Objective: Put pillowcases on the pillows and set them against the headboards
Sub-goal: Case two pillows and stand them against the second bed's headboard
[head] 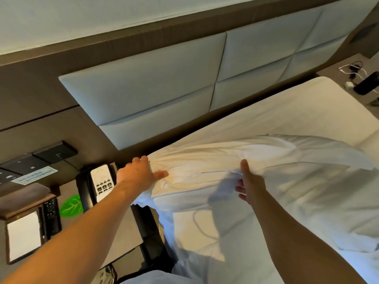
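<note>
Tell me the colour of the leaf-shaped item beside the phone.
The leaf-shaped item is bright green with lighter veins; the head view shows it.

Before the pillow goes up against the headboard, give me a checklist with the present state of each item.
1. Left hand grips the left end of the pillow: ok.
2. Right hand holds its near edge, thumb on top, fingers beneath: ok.
3. Pillowcase pulled fully on: cannot tell; the cloth is bunched and loose at the left end.
4. Strip of sheet below the headboard free of other things: ok.
5. Pillow set against the headboard: not ok; it is not yet leaning on it.
</note>
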